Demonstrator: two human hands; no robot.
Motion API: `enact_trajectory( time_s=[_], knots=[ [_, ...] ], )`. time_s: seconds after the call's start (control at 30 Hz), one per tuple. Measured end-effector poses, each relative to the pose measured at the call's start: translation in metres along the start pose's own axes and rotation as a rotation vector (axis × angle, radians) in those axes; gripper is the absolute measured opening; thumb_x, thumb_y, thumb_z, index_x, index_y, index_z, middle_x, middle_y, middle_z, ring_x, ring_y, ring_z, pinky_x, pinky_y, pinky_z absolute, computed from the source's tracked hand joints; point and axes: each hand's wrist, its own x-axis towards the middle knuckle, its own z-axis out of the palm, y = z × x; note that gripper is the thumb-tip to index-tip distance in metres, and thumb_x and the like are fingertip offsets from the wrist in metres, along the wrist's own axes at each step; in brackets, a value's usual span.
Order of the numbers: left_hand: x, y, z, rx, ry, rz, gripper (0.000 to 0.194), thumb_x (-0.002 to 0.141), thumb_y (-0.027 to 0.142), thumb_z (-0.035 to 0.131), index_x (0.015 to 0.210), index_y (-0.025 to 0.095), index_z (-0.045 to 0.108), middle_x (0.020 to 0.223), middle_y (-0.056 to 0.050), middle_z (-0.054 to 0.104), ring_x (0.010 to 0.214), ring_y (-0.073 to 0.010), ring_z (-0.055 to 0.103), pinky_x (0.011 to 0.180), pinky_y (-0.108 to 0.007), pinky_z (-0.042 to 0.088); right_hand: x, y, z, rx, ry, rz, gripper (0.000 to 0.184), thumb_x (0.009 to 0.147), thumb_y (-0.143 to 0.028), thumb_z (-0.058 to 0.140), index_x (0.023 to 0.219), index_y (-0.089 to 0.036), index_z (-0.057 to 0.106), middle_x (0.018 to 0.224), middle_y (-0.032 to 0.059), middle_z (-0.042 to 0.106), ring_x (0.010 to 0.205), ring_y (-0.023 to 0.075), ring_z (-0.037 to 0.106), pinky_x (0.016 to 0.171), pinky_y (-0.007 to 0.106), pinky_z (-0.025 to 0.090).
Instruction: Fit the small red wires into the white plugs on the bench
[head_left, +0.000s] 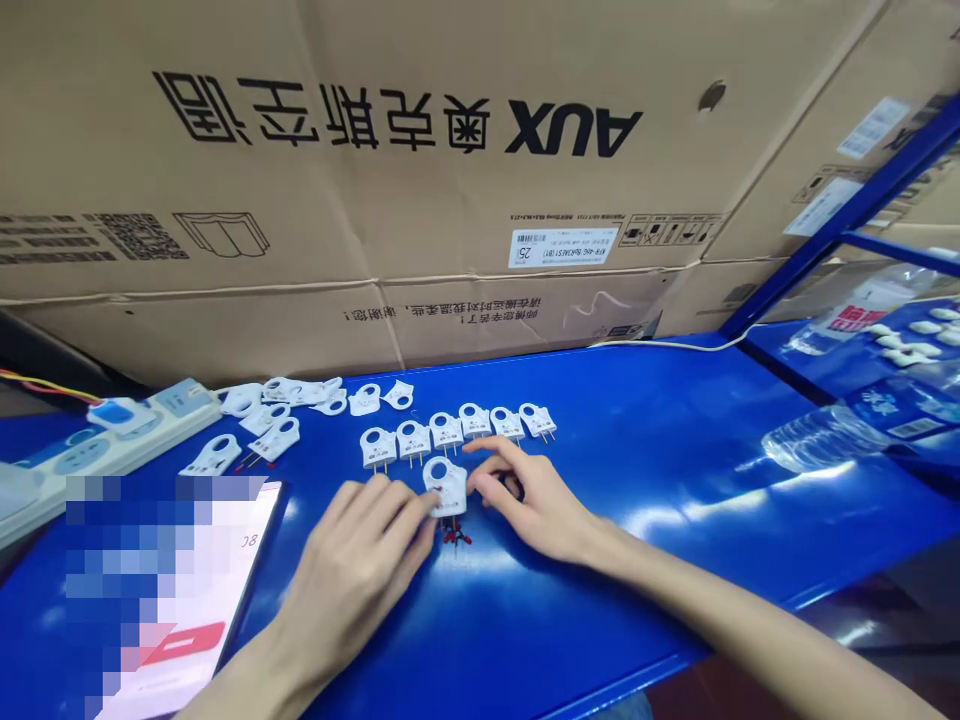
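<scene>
A white plug piece (448,490) with a ring-shaped top lies on the blue table between my hands, its metal pins toward me. My left hand (364,560) is closed at its left edge, with the thumb and index fingertips against it. My right hand (532,495) is close to its right edge, fingers bent and apart; whether they touch it I cannot tell. Small dark pieces with red tips (459,537) lie by the pins. Just behind, a row of similar white plug pieces (445,432) stretches across, pins also toward me.
More white pieces (276,440) lie loosely at the left, near a power strip (112,440). A tablet-like screen (217,600) is at the front left. A large cardboard box (450,200) stands behind the table. Plastic bottles (817,437) lie at the right, by a blue metal post (840,220).
</scene>
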Motion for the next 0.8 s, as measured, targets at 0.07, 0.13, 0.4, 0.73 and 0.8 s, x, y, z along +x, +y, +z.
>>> enact_trajectory(
  time_s=[0.07,0.13,0.4,0.73,0.8],
  knots=[
    [-0.003,0.006,0.004,0.011,0.027,0.076,0.011,0.100,0.015,0.055,0.105,0.016,0.065,0.082,-0.002,0.066,0.076,-0.0186,0.057,0.071,-0.034,0.039,0.000,-0.002,0.001,0.039,-0.019,0.048,0.024,0.101,-0.034,0.058,0.120,-0.021,0.062,0.088,0.0008,0.074,0.076,0.0154,0.068,0.074,0.030,0.053],
    [-0.005,0.008,0.008,0.008,0.046,0.106,0.011,0.099,0.015,0.056,0.105,0.017,0.065,0.081,-0.001,0.067,0.075,-0.0185,0.058,0.069,-0.033,0.040,0.000,-0.002,0.001,0.033,-0.040,0.048,0.018,0.097,-0.034,0.063,0.110,-0.021,0.066,0.088,0.0005,0.073,0.074,0.0143,0.066,0.070,0.028,0.051],
    [-0.004,0.008,0.010,-0.122,0.017,0.003,0.011,0.097,0.018,0.060,0.108,0.019,0.064,0.082,0.000,0.066,0.074,-0.0163,0.058,0.070,-0.032,0.042,0.002,0.002,0.001,-0.034,-0.060,0.044,0.014,0.094,-0.030,0.066,0.101,-0.020,0.071,0.087,0.0007,0.073,0.070,0.0126,0.063,0.066,0.025,0.049],
    [-0.006,0.005,0.018,-0.232,-0.023,-0.137,0.014,0.102,0.020,0.053,0.106,0.022,0.066,0.083,0.001,0.067,0.072,-0.0140,0.058,0.070,-0.030,0.041,0.000,0.001,0.002,-0.078,-0.044,-0.016,0.013,0.094,-0.030,0.066,0.099,-0.019,0.072,0.086,0.0008,0.072,0.069,0.0121,0.061,0.068,0.025,0.050],
    [-0.007,0.005,0.019,-0.266,-0.059,-0.178,0.013,0.102,0.024,0.053,0.104,0.022,0.066,0.079,0.002,0.064,0.069,-0.0139,0.056,0.069,-0.031,0.042,-0.001,0.001,0.002,-0.095,-0.039,-0.033,0.012,0.094,-0.029,0.066,0.099,-0.020,0.072,0.086,0.0003,0.072,0.069,0.0118,0.061,0.068,0.025,0.050]
  ],
)
